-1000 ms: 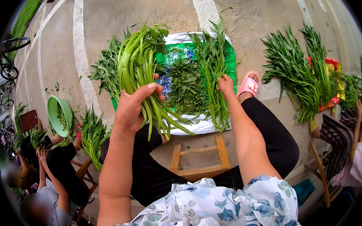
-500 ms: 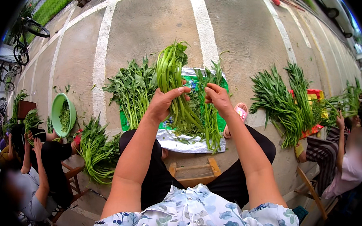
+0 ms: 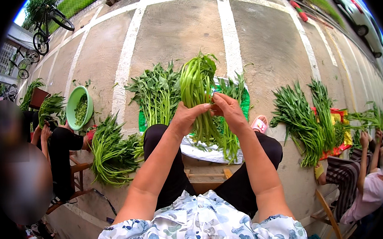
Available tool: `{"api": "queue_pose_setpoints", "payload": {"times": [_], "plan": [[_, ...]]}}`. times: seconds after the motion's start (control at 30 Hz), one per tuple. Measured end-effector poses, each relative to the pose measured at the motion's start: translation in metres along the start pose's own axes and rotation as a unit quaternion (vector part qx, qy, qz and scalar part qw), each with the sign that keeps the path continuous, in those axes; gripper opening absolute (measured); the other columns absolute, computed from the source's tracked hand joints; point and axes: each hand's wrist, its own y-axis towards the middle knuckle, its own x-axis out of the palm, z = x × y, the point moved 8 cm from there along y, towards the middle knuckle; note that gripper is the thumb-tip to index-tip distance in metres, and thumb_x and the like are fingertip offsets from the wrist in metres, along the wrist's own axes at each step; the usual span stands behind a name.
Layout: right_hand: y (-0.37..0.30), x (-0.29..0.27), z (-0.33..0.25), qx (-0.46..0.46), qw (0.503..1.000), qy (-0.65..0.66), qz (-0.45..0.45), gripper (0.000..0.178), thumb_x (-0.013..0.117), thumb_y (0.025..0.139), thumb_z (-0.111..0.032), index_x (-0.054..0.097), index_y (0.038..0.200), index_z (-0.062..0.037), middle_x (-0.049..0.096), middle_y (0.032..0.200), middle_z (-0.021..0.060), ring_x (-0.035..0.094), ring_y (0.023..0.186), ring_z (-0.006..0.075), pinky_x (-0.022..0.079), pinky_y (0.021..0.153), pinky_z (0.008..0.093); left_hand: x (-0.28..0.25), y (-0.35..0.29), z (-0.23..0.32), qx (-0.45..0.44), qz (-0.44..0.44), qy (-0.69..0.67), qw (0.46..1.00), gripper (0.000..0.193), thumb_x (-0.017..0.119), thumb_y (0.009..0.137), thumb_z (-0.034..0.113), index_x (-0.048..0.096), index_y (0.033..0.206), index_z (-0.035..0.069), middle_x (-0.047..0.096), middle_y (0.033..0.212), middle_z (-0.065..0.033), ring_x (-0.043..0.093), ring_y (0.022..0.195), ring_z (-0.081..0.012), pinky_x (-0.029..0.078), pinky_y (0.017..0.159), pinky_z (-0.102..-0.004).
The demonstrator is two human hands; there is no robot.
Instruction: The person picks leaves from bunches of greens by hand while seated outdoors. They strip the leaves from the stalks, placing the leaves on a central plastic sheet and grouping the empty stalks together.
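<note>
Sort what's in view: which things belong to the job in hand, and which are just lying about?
In the job:
- left hand, right hand
- held green bunch
- plastic sheet

Apparently unrelated:
- bicycle
- white car
- red-and-green object

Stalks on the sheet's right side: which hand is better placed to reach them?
Probably the right hand: it sits nearer those stalks; the left hand grips the held bundle.

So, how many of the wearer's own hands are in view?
2: the left hand grips the held bunch of greens from its left side, and the right hand is at its right edge. Neither is fully hidden, though some fingers are.
</note>
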Motion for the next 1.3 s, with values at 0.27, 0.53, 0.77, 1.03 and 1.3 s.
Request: {"api": "queue_pose_setpoints", "payload": {"times": [0.27,0.53,0.77,1.03,1.3], "plan": [[0.009,-0.016,-0.029,-0.107,0.982,-0.136,0.082,0.046,0.061,0.084,-0.030,0.054,0.111,0.0070,0.060,0.085,0.0053,0.054,0.074,0.0101,0.046,0.065,0.0250,-0.015,0.009,-0.007,-0.032,0.048,0.053,0.997,0.030,0.068,0.075,0.004,0.057,0.103,0.001,0.062,0.084,-0.0071,0.063,0.070,-0.0172,0.054,0.062,-0.0298],[0.032,-0.007,-0.038,-0.148,0.971,-0.188,0.021,0.027,0.057,0.086,-0.021,0.059,0.096,0.0044,0.056,0.072,0.0008,0.048,0.064,0.0068,0.039,0.055,0.0227,-0.008,0.010,-0.003,-0.035,0.060,0.097,0.993,0.027,0.070,0.072,0.006,0.059,0.095,0.000,0.062,0.081,-0.0057,0.062,0.066,-0.0155,0.051,0.061,-0.0293],[0.032,-0.036,-0.044,-0.117,0.981,-0.103,0.115,0.027,0.055,0.087,-0.023,0.063,0.096,0.0005,0.051,0.069,-0.0038,0.046,0.062,0.0049,0.042,0.056,0.0210,-0.021,0.019,-0.010,-0.071,0.091,-0.038,0.993,0.022,0.066,0.076,0.008,0.057,0.096,0.003,0.062,0.081,-0.0071,0.062,0.068,-0.0176,0.054,0.059,-0.0313],[0.020,0.017,0.005,0.025,0.961,-0.231,-0.147,0.037,0.052,0.089,-0.033,0.060,0.104,0.0001,0.050,0.071,-0.0038,0.043,0.066,0.0058,0.039,0.061,0.0224,-0.049,0.025,-0.004,-0.032,0.111,-0.083,0.990,0.020,0.062,0.081,0.013,0.060,0.098,0.002,0.064,0.087,-0.0064,0.062,0.076,-0.0170,0.052,0.068,-0.0305],[0.030,0.024,0.024,-0.017,0.972,-0.151,-0.178,0.029,0.048,0.092,-0.026,0.058,0.085,0.0003,0.053,0.068,-0.0007,0.050,0.059,0.0070,0.046,0.054,0.0255,-0.047,0.025,0.001,-0.003,0.127,-0.033,0.991,0.024,0.063,0.080,0.009,0.058,0.102,0.003,0.062,0.085,-0.0035,0.058,0.072,-0.0124,0.049,0.063,-0.0260]]}}
